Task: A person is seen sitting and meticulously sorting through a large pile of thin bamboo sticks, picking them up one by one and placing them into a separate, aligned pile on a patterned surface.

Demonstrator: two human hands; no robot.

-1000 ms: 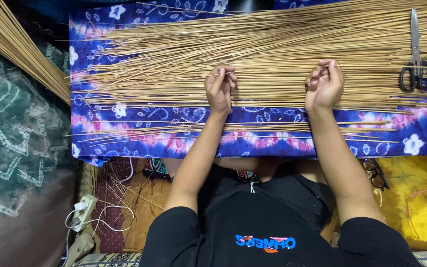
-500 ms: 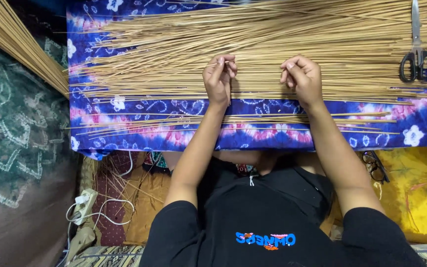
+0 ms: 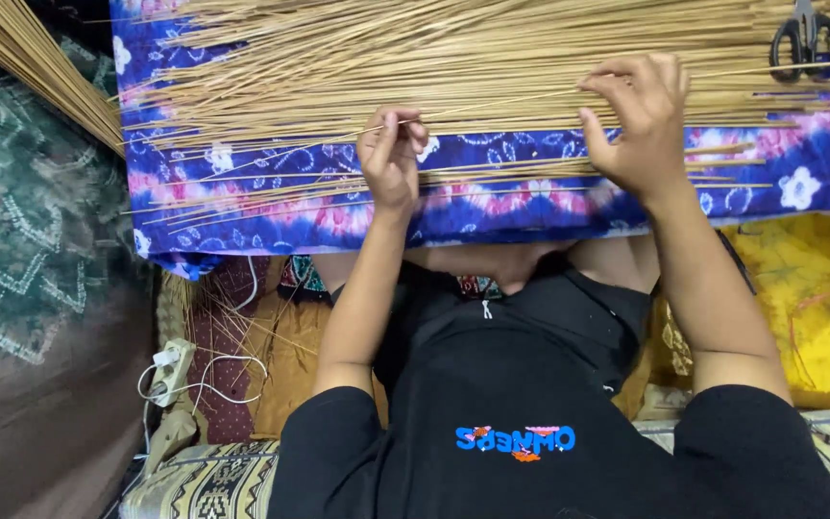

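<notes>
Head cam, looking straight down at my lap. Big pile of thin tan sticks lies crosswise over a blue and pink tie-dye cloth with white flowers, spread over the knees. A few loose sticks sit lower on the cloth, apart from the main pile, near its front edge

Left hand: fingers curled in, thumb and fingertips pinched on a single thin stick that runs off to the right and slightly up toward the pile. Closed grip, just that one stick as far as I can see

Right hand: fingers half spread and bent, tips resting on the lower edge of the pile. Thumb held apart from the fingers. I can't tell if it actually has hold of a stick or is just touching them, the tips blend into the pile

Hands are near each other, left one lower and closer to the body

Around it: dark scissors lying on the pile at top right, well apart from both hands. Second bundle of sticks angled across top left corner, off the cloth. Green patterned fabric on the left. White power strip with white cable on the floor, lower left. Yellow cloth on the right, under the tie-dye edge. Black shirt fills the bottom of the view
</notes>
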